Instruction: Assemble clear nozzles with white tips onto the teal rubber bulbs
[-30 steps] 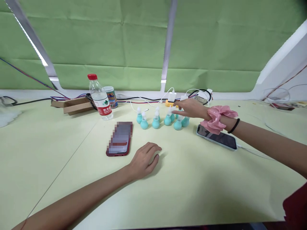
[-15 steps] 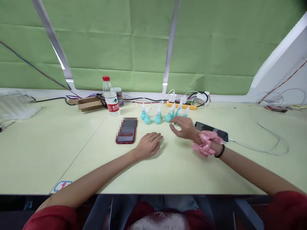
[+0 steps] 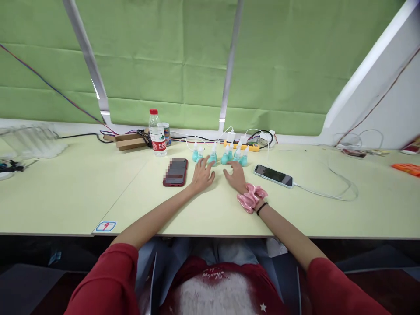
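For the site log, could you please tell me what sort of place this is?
Probably a makeshift indoor workstation: a long pale-yellow table against a green fabric backdrop, a yellow power strip with chargers, and small teal dropper bottles by both hands.

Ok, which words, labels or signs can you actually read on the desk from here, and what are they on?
None reads clearly.
Water bottle: red label with white print, too small to read.
Can behind it: print blurred.
Sticker at the table edge: a red mark in a blue frame, no legible words.
Red phone: screen pixelated.
Dark phone: screen blank.
Teal bottles: no visible text.
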